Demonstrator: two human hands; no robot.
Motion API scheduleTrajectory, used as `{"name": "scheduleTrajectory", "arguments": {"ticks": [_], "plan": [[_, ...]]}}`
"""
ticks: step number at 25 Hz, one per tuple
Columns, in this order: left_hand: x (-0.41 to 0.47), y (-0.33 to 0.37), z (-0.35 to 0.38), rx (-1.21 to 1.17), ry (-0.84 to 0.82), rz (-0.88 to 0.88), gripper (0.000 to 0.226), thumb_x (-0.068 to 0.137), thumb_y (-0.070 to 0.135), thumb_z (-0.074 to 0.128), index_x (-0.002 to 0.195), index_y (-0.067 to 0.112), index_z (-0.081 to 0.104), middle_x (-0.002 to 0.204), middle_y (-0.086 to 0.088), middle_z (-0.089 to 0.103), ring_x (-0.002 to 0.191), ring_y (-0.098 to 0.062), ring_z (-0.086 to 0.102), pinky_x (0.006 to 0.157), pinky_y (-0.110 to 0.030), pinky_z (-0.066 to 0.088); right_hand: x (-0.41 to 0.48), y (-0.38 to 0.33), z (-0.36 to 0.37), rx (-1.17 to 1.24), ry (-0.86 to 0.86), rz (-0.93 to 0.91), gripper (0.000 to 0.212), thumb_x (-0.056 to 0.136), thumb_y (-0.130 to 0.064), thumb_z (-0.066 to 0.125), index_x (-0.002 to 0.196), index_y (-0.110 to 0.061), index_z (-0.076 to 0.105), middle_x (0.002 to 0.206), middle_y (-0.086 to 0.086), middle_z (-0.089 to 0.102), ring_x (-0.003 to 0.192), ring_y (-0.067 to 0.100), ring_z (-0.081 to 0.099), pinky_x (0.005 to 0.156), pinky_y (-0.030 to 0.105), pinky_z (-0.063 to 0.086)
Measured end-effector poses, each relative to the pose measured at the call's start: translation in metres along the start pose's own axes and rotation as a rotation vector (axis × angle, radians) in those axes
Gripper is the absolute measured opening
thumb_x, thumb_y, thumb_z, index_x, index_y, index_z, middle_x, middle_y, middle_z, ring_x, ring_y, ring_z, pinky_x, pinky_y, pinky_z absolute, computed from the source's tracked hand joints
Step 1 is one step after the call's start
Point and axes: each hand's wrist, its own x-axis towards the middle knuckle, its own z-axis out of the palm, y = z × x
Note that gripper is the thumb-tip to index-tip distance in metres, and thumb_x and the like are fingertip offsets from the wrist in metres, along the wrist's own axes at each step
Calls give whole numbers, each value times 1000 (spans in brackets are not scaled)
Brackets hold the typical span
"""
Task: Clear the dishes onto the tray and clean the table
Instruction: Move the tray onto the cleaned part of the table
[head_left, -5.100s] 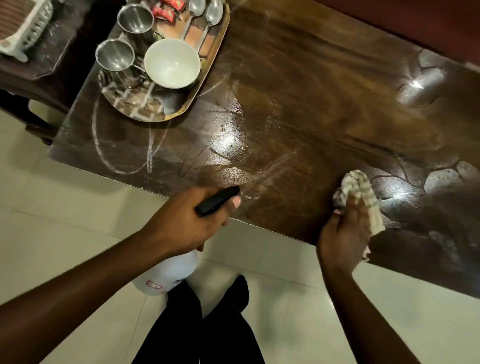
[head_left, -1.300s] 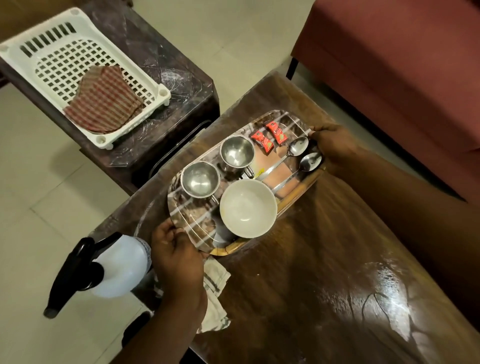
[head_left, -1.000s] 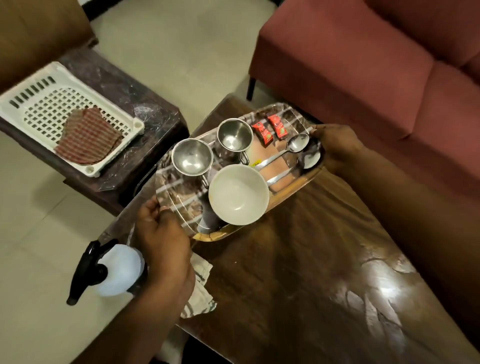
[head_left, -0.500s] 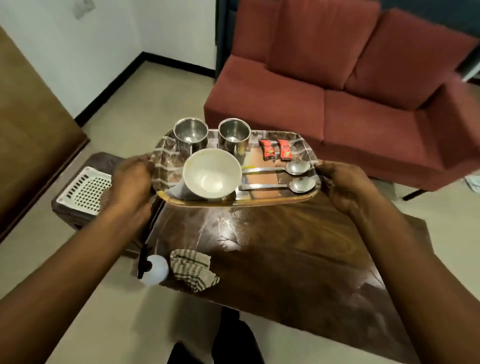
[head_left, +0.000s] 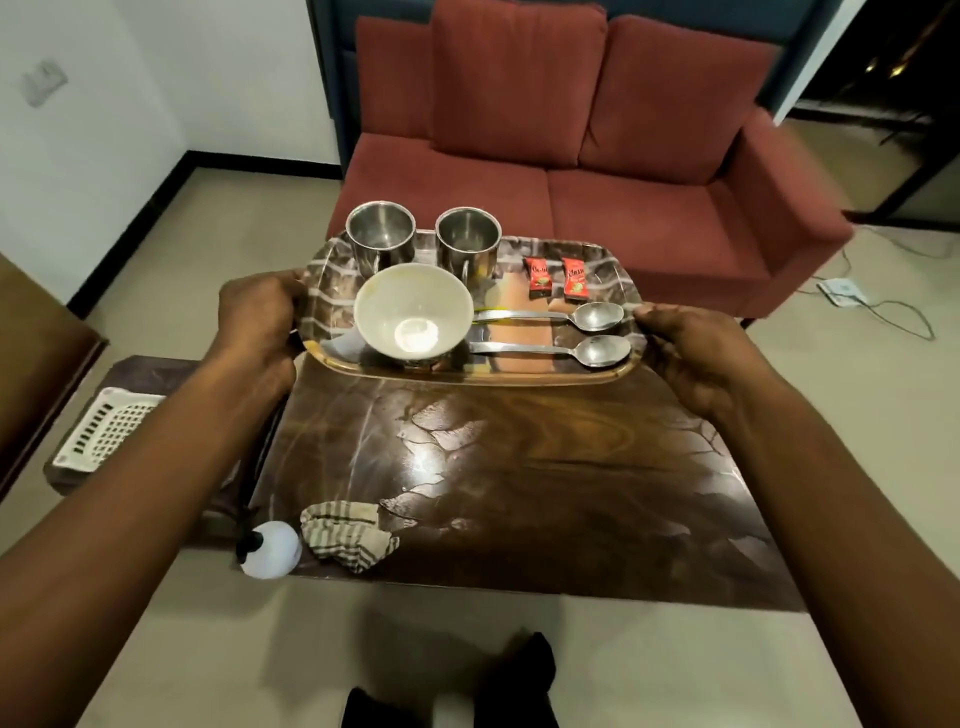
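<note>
I hold the patterned tray in the air above the far side of the dark wooden table. My left hand grips its left end and my right hand grips its right end. On the tray stand two steel cups, a white bowl, two spoons and two red sachets. A striped cloth lies crumpled at the table's near left corner, with a white spray bottle beside it.
A red sofa stands behind the table. A white plastic basket sits on a low side table at the left. Cables and a white adapter lie on the tiled floor at the right. My feet show at the bottom.
Five seconds ago I was wiping the table with cloth and spray bottle. Both now lie on the table, and my hands have lifted the tray off it, level, as my view rose.
</note>
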Motion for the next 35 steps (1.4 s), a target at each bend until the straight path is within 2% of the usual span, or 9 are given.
{"name": "scheduleTrajectory", "arguments": {"ticks": [5,10,13,19,22,24,28,32,35], "plan": [[0,-48,75,-4,71,-70,25,85,-9,54,83,0,78,81,-18,74,52,-21,73,49,-28,60,47,27,-58,-29,56,73,13,103,2,62,109,5,72,93,10,73,75,15,67,56,19,61],[27,-145,131,77,163,-152,32,86,2,58,106,0,83,100,-21,83,84,-38,81,78,-56,69,119,100,-112,-126,58,157,13,103,-1,63,98,-5,74,77,1,79,62,6,73,60,21,63],[50,-208,156,152,134,-167,35,96,3,51,113,0,82,110,-25,82,73,-29,76,60,-42,66,161,151,-137,-143,77,182,17,104,-2,62,96,-7,76,78,0,79,65,7,74,63,22,63],[101,-333,188,300,-3,-201,36,95,-3,49,113,1,80,101,-22,83,59,-20,76,49,-29,62,231,251,-186,-146,139,234,12,102,-2,64,101,-4,76,80,3,82,67,10,77,62,26,65],[112,-379,202,327,-20,-208,34,99,-7,48,108,6,79,81,-7,81,51,-11,75,44,-24,58,253,286,-207,-153,163,244,12,103,1,61,109,-1,72,88,10,78,63,11,76,56,24,62],[118,-407,209,338,-44,-224,34,101,-7,49,109,6,78,87,-8,80,55,-10,76,45,-23,58,264,304,-215,-168,165,251,12,104,2,60,107,-2,71,89,11,76,59,9,75,53,23,61],[133,-438,219,361,-35,-252,30,102,-6,53,105,9,79,91,-9,81,62,-15,76,48,-24,61,285,329,-223,-198,170,259,14,104,1,61,99,-5,73,86,12,77,61,12,74,54,24,62],[148,-456,226,403,-24,-255,33,102,-6,55,89,17,75,61,4,79,46,-6,73,39,-20,55,311,353,-228,-229,195,267,15,102,-1,65,95,-8,75,85,9,80,69,16,76,60,26,65],[154,-464,229,438,-32,-263,30,102,-6,55,93,15,75,72,-2,79,42,-5,71,38,-20,54,325,364,-229,-262,228,288,12,102,-2,67,95,-8,74,90,11,79,73,18,76,61,28,64]]}}
